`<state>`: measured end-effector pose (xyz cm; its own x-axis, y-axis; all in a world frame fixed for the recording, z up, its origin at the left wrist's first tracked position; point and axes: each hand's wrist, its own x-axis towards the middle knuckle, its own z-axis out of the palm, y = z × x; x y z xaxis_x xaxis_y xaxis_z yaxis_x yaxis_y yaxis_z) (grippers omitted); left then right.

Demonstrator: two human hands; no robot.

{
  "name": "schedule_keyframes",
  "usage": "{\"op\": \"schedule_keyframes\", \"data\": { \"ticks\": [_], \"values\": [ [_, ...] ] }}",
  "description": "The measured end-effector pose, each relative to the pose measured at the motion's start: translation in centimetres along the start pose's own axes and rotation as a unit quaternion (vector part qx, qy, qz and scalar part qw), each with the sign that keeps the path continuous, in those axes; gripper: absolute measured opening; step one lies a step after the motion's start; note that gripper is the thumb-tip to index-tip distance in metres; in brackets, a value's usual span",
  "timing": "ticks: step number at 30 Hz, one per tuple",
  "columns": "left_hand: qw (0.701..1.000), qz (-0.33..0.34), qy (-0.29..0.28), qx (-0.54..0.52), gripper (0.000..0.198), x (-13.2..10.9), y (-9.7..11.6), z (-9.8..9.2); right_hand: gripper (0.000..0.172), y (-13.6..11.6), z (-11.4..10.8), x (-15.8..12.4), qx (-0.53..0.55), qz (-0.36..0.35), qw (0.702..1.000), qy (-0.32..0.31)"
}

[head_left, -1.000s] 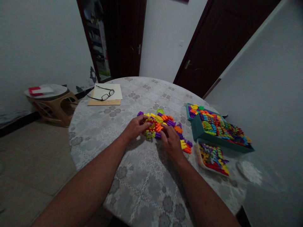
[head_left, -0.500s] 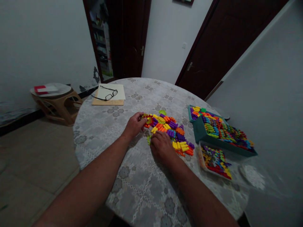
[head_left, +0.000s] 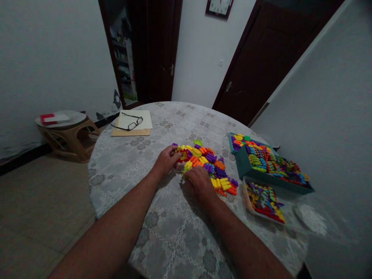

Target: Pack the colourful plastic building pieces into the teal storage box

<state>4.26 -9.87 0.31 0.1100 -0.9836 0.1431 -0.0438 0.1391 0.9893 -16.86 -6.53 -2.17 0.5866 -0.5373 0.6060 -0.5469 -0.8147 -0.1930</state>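
My left hand (head_left: 166, 161) is closed, thumb and fingers pinching a red toy building piece (head_left: 183, 156) with yellow at its middle, at the left end of a loose pile. My right hand (head_left: 200, 183) is at the pile's near side, its fingers bent and pressed together. What they hold, if anything, is hidden; a yellow-green piece (head_left: 188, 166) lies just beyond the fingertips. Around the hands, the pile mixes yellow pieces (head_left: 220, 183), purple pieces (head_left: 210, 157) and orange pieces (head_left: 219, 165). A lime piece (head_left: 198, 142) sits at its far edge.
Right of the pile stand a teal box (head_left: 242, 164) full of colourful pieces, its piece-covered lid (head_left: 231, 144), and a clear plastic tub (head_left: 247, 201) of small pieces. Glasses (head_left: 132, 126) rest on papers (head_left: 147, 118) at the far left. A stool (head_left: 77, 141) stands beyond the round table (head_left: 171, 236).
The view has tilted up, showing more of the wall clock. My right fingers have drawn together where a green piece was visible. My left hand still holds the red piece.
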Motion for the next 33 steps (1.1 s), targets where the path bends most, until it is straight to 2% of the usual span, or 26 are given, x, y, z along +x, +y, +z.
{"op": "schedule_keyframes", "data": {
  "ticks": [3, 5, 7, 11, 18, 22, 25, 27, 30, 33],
  "values": [
    [0.999, -0.014, -0.032, 0.001, 0.039, -0.2, 0.3, 0.3, 0.014, 0.3, -1.0, 0.3, 0.015, 0.026, 0.995, 0.092],
    [0.997, -0.025, -0.072, 0.010, 0.041, -0.5, 0.6, 0.7, 0.014, 0.6, -1.6, 0.4, 0.010, 0.030, 0.993, 0.117],
    [0.992, -0.038, -0.118, 0.014, 0.043, -0.9, 0.9, 1.2, 0.014, 0.8, -2.0, 0.6, -0.006, 0.031, 0.992, 0.118],
    [0.977, -0.085, -0.194, -0.014, 0.043, -1.6, 0.9, 1.8, 0.018, 0.9, -2.2, 0.9, -0.046, 0.029, 0.995, 0.080],
    [0.962, -0.153, -0.199, -0.106, 0.047, -1.4, 0.6, 1.6, 0.017, 1.2, -2.0, 1.5, -0.063, 0.053, 0.997, -0.012],
    [0.968, -0.121, -0.212, -0.052, 0.053, -1.6, 1.2, 1.8, 0.011, 1.2, -2.1, 1.4, -0.047, 0.062, 0.995, -0.056],
    [0.972, -0.101, -0.213, -0.007, 0.047, -1.8, 1.5, 1.8, 0.017, 1.1, -2.3, 1.3, -0.015, 0.059, 0.997, -0.049],
    [0.972, -0.100, -0.212, 0.005, 0.042, -1.8, 1.6, 1.8, 0.028, 0.9, -2.7, 1.4, 0.000, 0.075, 0.997, -0.016],
    [0.971, -0.096, -0.219, 0.013, 0.037, -1.8, 2.0, 1.7, 0.041, 0.7, -3.3, 1.5, 0.014, 0.136, 0.989, 0.047],
    [0.973, -0.096, -0.209, 0.012, 0.039, -2.2, 2.4, 1.7, 0.038, 0.7, -3.9, 1.5, 0.075, 0.171, 0.982, 0.014]
  ]
}}
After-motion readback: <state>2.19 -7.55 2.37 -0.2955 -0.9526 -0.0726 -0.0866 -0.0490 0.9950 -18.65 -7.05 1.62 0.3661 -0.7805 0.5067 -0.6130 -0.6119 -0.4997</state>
